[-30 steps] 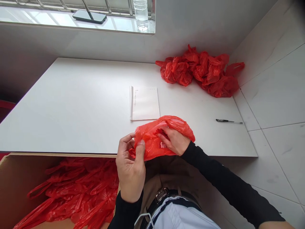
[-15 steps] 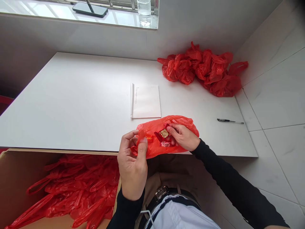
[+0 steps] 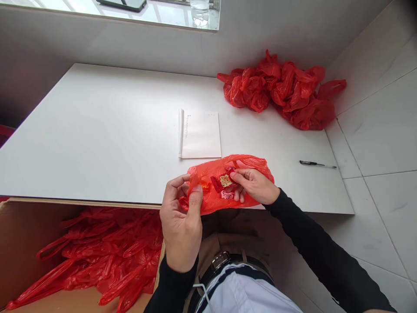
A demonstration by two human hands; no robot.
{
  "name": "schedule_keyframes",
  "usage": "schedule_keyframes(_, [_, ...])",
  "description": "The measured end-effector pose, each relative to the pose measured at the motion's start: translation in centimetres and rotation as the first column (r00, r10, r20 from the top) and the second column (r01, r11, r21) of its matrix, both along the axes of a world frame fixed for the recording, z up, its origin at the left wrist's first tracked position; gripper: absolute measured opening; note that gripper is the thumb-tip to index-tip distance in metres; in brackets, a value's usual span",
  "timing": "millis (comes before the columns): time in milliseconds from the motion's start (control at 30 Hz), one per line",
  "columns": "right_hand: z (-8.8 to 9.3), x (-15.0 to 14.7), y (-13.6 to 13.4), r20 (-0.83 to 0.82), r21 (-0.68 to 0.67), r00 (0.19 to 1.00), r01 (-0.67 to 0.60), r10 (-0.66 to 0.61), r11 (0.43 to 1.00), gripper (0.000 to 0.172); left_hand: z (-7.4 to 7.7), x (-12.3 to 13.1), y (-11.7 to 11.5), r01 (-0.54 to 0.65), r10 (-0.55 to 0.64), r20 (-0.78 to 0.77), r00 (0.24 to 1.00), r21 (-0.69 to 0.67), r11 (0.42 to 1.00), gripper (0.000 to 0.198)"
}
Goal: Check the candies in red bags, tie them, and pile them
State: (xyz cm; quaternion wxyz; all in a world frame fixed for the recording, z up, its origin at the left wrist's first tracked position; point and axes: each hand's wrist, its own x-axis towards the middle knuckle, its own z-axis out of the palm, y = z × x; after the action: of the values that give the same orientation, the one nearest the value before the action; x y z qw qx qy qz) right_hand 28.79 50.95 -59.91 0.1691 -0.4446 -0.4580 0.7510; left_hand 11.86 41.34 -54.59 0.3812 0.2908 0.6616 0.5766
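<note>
An open red plastic bag [image 3: 215,204] lies at the table's front edge, with small wrapped packets in its mouth. My left hand [image 3: 184,217] pinches the bag's left rim between thumb and fingers. Between the thumb and fingers of my right hand [image 3: 254,184] is a red packet with a gold print [image 3: 224,181], over the bag's opening. Just below that packet shows a pink packet [image 3: 227,194], close to my right fingertips. An orange-lettered red packet [image 3: 205,187] sits near my left thumb.
An open notebook [image 3: 201,134] lies behind the bag. Tied red bags [image 3: 280,91] are piled at the back right, and a pen [image 3: 317,164] lies at the right. A cardboard box [image 3: 29,230] of red bags stands front left. A phone and bottle [image 3: 200,13] rest on the sill.
The view has shifted slightly, so the table items appear a little higher. My right hand has moved slightly right, still with the red packet; my left hand keeps its hold on the bag.
</note>
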Motion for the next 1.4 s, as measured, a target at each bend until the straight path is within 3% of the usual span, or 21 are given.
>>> schedule_keyframes(933, [-0.1, 0.0, 0.0, 0.011, -0.121, 1.0, 0.003, -0.002, 0.993, 0.025, 0.0, 0.1, 0.0, -0.006, 0.006, 0.007, 1.0, -0.012, 1.0, 0.022])
schedule_keyframes(1400, [-1.0, 0.4, -0.2, -0.02, 0.001, 1.0, -0.014, 0.014, 1.0, 0.039, -0.3, 0.1, -0.1, 0.005, -0.005, 0.003, 1.0, -0.004, 1.0, 0.022])
